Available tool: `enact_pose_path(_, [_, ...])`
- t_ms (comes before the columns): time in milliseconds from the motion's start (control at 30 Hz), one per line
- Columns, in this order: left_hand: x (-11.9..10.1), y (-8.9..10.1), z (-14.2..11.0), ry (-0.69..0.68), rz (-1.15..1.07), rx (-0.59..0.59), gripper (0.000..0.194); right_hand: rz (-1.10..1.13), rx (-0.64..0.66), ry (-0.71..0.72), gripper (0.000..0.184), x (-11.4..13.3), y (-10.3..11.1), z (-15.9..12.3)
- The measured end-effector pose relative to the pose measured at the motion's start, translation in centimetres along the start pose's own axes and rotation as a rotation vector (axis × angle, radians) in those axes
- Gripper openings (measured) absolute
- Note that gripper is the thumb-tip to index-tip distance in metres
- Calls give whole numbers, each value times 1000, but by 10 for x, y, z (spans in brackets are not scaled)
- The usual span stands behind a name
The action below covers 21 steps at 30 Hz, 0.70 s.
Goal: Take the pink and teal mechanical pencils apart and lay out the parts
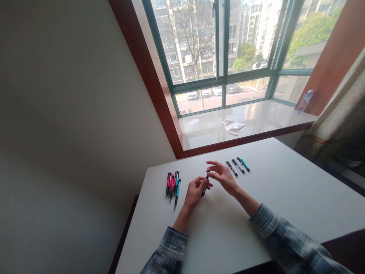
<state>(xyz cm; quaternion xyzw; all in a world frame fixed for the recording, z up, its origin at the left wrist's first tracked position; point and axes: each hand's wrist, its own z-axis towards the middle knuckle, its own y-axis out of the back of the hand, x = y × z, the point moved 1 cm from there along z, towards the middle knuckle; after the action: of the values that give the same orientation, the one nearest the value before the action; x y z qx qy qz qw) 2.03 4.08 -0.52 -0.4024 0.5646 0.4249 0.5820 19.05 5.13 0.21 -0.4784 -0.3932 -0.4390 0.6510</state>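
a dark pen is tilted above the near-middle of the white worktop. the left hand's grip is clamped on its barrel; the right hand's fingers are at its upper end, but i cannot tell whether that grip pinches it or only touches. left of the left hand lies a bundle of pink and teal pens, close together and partly overlapping. just beyond the right hand, black and teal pens or pen parts lie slantwise in a row. behind the worktop, the windowsill carries a crumpled white cloth, a flat white piece and a clear bottle, near the curtain.
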Motion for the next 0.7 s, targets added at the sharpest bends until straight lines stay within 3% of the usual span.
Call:
enact_pose_path(333, [-2,0,0,-12,31,-26,39,-1,73,9,49,2,1,-1])
enact_pose_path(700, [-4,0,-1,-10,43,-39,42,-13,70,28,50,-2,1,0])
